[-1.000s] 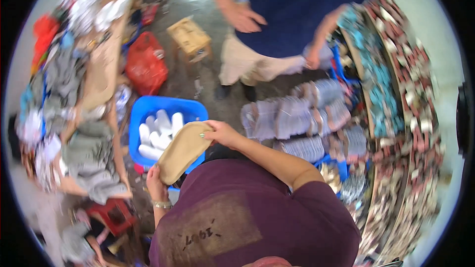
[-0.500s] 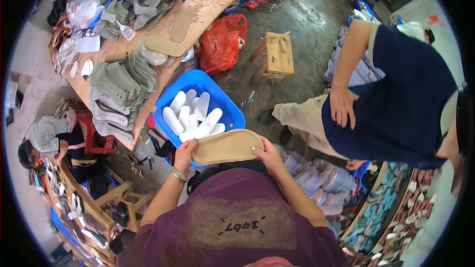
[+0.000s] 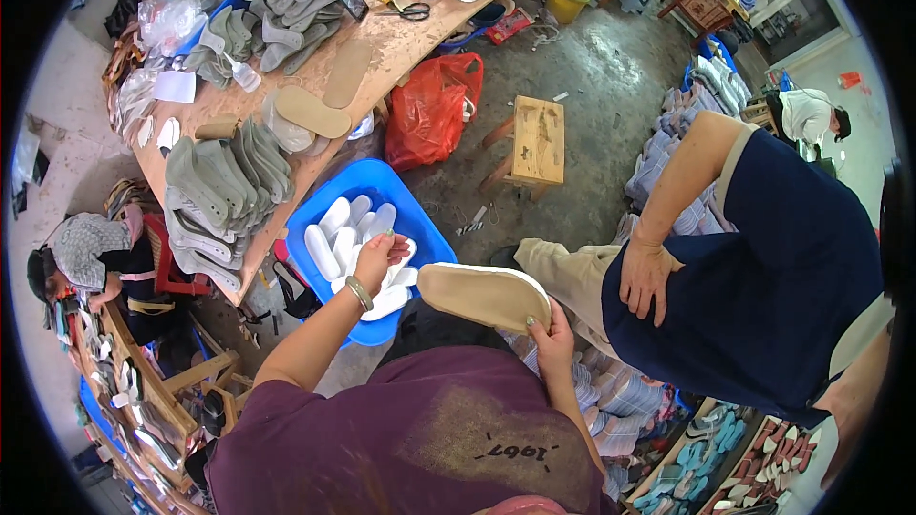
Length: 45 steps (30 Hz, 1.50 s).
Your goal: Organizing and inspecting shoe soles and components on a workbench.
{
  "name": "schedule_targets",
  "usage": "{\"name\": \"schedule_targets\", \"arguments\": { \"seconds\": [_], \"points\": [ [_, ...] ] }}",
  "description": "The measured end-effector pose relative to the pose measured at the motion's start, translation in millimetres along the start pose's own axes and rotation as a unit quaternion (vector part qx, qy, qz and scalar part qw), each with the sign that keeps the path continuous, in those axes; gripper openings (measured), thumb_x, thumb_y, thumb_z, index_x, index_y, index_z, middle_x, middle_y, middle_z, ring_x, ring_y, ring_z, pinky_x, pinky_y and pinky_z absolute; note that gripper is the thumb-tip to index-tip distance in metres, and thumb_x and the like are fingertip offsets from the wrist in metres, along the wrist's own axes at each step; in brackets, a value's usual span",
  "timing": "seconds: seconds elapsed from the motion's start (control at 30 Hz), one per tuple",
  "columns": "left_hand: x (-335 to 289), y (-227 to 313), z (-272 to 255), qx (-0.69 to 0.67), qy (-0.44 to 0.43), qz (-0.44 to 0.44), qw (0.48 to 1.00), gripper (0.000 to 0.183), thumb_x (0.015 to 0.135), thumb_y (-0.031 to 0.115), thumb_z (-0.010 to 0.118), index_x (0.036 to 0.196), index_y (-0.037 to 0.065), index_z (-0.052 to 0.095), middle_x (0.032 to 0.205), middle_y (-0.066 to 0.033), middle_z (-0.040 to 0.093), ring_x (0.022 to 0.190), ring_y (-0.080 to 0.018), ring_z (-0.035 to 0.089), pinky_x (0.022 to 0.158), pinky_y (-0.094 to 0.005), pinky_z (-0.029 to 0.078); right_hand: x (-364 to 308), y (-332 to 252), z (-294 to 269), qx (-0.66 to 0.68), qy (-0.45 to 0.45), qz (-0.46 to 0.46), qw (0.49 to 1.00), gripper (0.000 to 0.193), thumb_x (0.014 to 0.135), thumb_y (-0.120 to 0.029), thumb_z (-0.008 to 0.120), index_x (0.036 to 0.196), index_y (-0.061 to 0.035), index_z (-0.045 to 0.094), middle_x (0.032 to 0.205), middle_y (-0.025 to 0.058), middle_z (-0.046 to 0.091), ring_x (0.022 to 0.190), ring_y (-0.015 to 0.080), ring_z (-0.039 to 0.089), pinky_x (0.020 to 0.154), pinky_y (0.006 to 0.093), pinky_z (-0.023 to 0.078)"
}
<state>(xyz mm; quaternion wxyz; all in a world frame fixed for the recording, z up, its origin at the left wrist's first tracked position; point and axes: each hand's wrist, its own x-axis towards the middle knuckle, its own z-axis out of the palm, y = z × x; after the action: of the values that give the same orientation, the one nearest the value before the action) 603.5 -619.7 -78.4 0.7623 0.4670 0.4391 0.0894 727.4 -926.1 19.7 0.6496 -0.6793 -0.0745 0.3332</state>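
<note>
My right hand (image 3: 553,339) grips one end of a tan shoe sole (image 3: 485,298), thumb on its face. The sole has a white edge and is held tilted in front of my chest. My left hand (image 3: 377,262), with a bracelet at the wrist, is off the sole and hovers over the blue basin (image 3: 429,234). Its fingers are loosely bent and apart, and I see nothing between them. White oval insoles (image 3: 336,217) lie heaped in the basin, partly hidden under my left hand and forearm.
The wooden table (image 3: 382,72) at left bears stacked grey shoe pieces (image 3: 224,181), scissors (image 3: 412,11) and a phone (image 3: 351,0). A red bag (image 3: 434,110) and a wooden stool (image 3: 537,140) stand on the floor. A person in dark blue (image 3: 754,267) is close at right; another (image 3: 86,253) bends at left.
My left hand has let go of the sole and moved over the basin. My right hand has carried the sole rightward and tilted it. More of the far room shows.
</note>
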Motion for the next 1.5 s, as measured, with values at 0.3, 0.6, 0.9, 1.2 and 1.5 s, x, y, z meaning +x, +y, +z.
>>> {"name": "schedule_targets", "arguments": {
  "seconds": [0.3, 0.6, 0.9, 1.2, 1.5],
  "points": [
    [12, 29, 46, 0.072, -0.054, 0.043, 0.995, 0.052, 0.096, 0.044, 0.031, 0.092, 0.003, 0.063, 0.083, -0.0067, 0.064, 0.074, -0.0145, 0.059, 0.070, -0.0276, 0.045, 42, -25, -5, 0.038, 0.035, -0.001, 0.999, 0.047, 0.083, 0.001, 0.054, 0.128, 0.0030, 0.040, 0.118, 0.0096, 0.053, 0.108, 0.0154, 0.051, 0.092, 0.0260, 0.039],
    [96, 105, 58, 0.119, -0.191, 0.123, 0.967, 0.029, 0.091, 0.031, 0.051, 0.103, 0.005, 0.059, 0.082, 0.0035, 0.056, 0.070, -0.0045, 0.047, 0.063, -0.0199, 0.040, 160, -62, 6, 0.104, 0.039, -0.011, 0.994, 0.042, 0.084, -0.001, 0.053, 0.124, 0.0012, 0.043, 0.112, 0.0072, 0.056, 0.099, 0.0129, 0.056, 0.085, 0.0248, 0.045],
    [255, 191, 33, 0.104, -0.072, 0.080, 0.989, 0.025, 0.091, 0.027, 0.052, 0.102, 0.005, 0.059, 0.080, 0.0033, 0.058, 0.065, -0.0041, 0.049, 0.059, -0.0190, 0.041, 395, -117, 87, 0.126, -0.002, 0.035, 0.991, 0.035, 0.086, -0.008, 0.054, 0.120, -0.0025, 0.045, 0.105, 0.0081, 0.058, 0.090, 0.0160, 0.060, 0.072, 0.0284, 0.052],
    [317, 188, -20, -0.058, 0.096, 0.001, 0.994, 0.025, 0.092, 0.028, 0.047, 0.101, 0.006, 0.057, 0.081, -0.0012, 0.062, 0.067, -0.0095, 0.058, 0.057, -0.0213, 0.043, 532, -110, 132, -0.054, -0.157, 0.131, 0.977, 0.042, 0.087, -0.013, 0.057, 0.124, -0.0014, 0.041, 0.102, 0.0110, 0.059, 0.084, 0.0162, 0.061, 0.069, 0.0251, 0.050],
    [349, 176, -36, -0.117, 0.280, 0.002, 0.953, 0.027, 0.092, 0.031, 0.046, 0.099, 0.007, 0.055, 0.076, -0.0041, 0.064, 0.064, -0.0130, 0.061, 0.054, -0.0233, 0.044, 621, -111, 187, -0.264, -0.348, 0.136, 0.889, 0.035, 0.083, -0.015, 0.061, 0.115, -0.0031, 0.051, 0.098, 0.0094, 0.063, 0.081, 0.0166, 0.062, 0.069, 0.0274, 0.049]
  ]
}}
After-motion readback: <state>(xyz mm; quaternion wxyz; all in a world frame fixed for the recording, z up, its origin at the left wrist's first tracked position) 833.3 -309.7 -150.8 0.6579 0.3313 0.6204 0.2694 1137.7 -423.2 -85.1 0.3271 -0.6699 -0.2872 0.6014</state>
